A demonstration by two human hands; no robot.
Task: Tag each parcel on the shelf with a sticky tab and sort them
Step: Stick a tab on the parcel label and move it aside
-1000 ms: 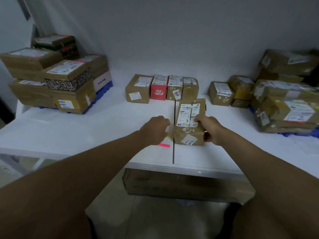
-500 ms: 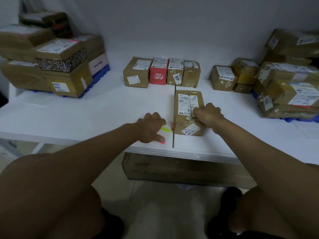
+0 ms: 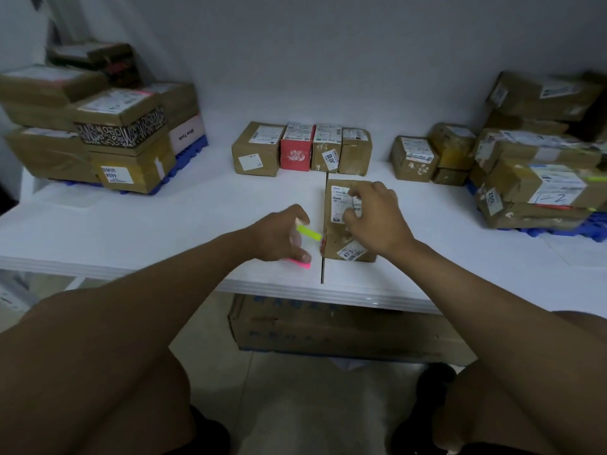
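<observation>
Brown parcel: flat on white shelf, near front edge, right of seam; white shipping label on top, print too small to read; front sticker starts "47".
Left hand: fingers curled, pinching yellow sticky tab; pink tabs beneath.
Right hand: over parcel's label, fingers loosely bent; grip cannot be told.
Back row: tan box sticker "J08"; red box.
Right stack: box marked "2", side tag "002".
Left stack: box "4404".

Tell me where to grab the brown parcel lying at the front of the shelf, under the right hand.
Grip the brown parcel across its two long sides, coming from above. It lies flat and narrow, lengthwise away from you, and the right hand already hovers over its label.
</observation>
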